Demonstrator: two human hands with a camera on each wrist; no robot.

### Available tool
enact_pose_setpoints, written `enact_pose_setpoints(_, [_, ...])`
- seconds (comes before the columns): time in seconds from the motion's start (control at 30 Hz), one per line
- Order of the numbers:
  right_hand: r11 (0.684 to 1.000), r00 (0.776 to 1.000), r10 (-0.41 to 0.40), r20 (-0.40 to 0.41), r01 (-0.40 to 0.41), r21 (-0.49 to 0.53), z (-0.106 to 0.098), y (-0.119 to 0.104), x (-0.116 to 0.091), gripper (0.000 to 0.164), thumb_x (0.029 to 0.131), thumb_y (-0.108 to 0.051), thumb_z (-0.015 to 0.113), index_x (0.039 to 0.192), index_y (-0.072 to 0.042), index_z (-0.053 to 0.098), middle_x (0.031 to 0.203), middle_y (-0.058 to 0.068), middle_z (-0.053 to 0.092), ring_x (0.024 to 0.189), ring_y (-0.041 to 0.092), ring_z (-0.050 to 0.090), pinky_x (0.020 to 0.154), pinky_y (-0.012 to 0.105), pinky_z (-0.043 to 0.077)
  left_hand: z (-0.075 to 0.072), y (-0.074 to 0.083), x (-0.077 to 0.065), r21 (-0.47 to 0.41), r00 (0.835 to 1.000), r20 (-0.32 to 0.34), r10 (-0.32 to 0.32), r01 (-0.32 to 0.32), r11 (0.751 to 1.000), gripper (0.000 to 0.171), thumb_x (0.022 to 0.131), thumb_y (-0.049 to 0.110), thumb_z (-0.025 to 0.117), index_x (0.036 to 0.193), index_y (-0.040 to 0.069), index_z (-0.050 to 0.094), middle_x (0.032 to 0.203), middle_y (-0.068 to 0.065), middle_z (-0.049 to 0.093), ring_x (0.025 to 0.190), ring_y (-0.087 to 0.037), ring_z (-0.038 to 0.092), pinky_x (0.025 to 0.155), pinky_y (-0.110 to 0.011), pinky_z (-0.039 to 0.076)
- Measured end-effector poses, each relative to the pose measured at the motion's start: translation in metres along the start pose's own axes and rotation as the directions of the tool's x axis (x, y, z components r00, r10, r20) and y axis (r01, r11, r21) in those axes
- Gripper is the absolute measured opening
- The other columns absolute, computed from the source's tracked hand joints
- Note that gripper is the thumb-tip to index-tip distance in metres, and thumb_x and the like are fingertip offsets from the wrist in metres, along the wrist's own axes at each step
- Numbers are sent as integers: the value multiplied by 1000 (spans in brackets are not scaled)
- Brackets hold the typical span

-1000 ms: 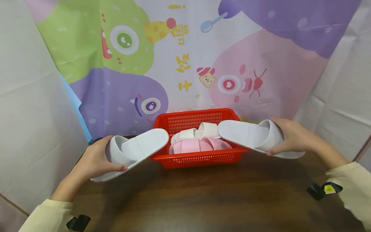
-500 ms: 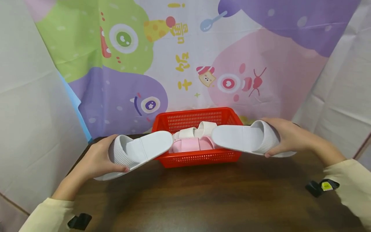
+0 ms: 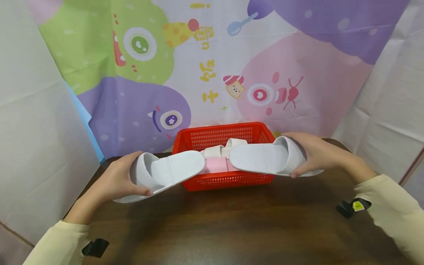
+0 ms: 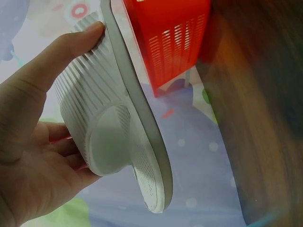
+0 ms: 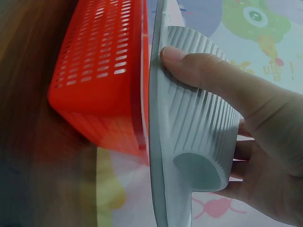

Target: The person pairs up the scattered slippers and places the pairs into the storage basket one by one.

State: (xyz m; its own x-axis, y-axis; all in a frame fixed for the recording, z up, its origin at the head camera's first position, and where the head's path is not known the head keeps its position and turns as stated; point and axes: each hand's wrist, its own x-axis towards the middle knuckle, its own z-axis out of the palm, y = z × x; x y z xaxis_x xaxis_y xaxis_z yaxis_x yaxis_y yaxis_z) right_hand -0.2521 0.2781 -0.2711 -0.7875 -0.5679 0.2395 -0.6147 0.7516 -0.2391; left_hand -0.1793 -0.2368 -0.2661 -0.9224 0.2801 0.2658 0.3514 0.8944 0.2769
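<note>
My left hand (image 3: 119, 180) grips a light grey slide slipper (image 3: 175, 167) around its ribbed strap, thumb on the near side. A matching slipper (image 3: 255, 158) is held by my right hand (image 3: 318, 154) the same way. Both heel ends point inward, above the front of a red plastic basket (image 3: 232, 180), with a gap between them. Inside the basket lie pink slippers (image 3: 216, 165) and white slippers (image 3: 213, 151), partly hidden by the held pair. In the left wrist view the thumb presses the ribbed strap (image 4: 90, 71); the right wrist view shows the other strap (image 5: 203, 104) gripped likewise.
The basket stands at the back of a dark brown wooden table (image 3: 225, 224), against a cartoon-print cloth (image 3: 212, 73). White cloth walls (image 3: 33, 110) rise on both sides. Each sleeve has a black device (image 3: 95, 248) near the wrist.
The right hand has moved left with its slipper, and the left hand has moved slightly right with the other. The two slippers are closer together and cover more of the basket's contents.
</note>
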Motion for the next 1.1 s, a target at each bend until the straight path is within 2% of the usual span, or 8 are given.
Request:
enact_pose_setpoints(0.17, [1000, 1000, -12, 4, 12, -4, -1, -6, 5, 99, 54, -43, 91, 135, -9, 46, 126, 7, 57, 108, 22, 53, 87, 48, 54, 1, 1, 1, -20, 1000, 12, 22, -22, 1000, 102, 52, 46, 91, 132, 1, 46, 113, -17, 62, 93, -28, 58, 73, -41, 53])
enact_pose_setpoints(0.37, [999, 999, -41, -4, 41, -16, 0, -6, 7, 98, 55, -39, 92, 135, -7, 47, 126, 7, 58, 108, 21, 53, 89, 45, 52, 1, 2, 2, -31, 1000, 18, 18, -18, 999, 102, 52, 46, 91, 132, 1, 46, 112, -16, 62, 93, -27, 58, 74, -42, 54])
enact_pose_setpoints(0.77, [994, 995, -100, -21, 99, -34, -5, -16, 8, 95, 56, -41, 90, 134, -7, 49, 125, 8, 59, 110, 23, 54, 91, 49, 51, 3, 4, 1, -41, 999, 2, 37, -36, 998, 102, 53, 43, 92, 133, 0, 45, 113, -17, 62, 94, -28, 57, 75, -42, 54])
enact_pose_setpoints(1.1, [997, 997, -79, -10, 79, -1, -4, -20, 10, 97, 54, -40, 91, 135, -10, 48, 127, 7, 57, 111, 21, 52, 88, 47, 53, 5, 10, 3, -34, 999, -18, 37, -37, 999, 102, 53, 38, 92, 135, 0, 44, 119, -19, 60, 98, -30, 57, 79, -48, 54])
